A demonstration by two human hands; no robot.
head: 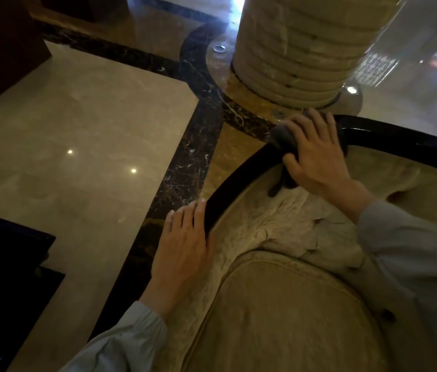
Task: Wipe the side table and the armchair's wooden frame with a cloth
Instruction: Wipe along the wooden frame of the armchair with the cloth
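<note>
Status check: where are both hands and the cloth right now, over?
Right hand pressing the grey cloth onto the dark wooden frame. Left hand resting bare on the frame's lower stretch. Nothing blocking the rail.

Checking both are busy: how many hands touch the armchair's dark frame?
2: the left hand rests on the curved dark wooden frame; the right hand presses the grey cloth farther along.

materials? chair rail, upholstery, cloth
Chair rail: looks like dark wood with glossy lacquer; it shows sharp highlights.
Upholstery: beige, velvet-like fabric, matte and creased.
Cloth: grey, soft, likely microfibre, bunched under the right hand.
</note>
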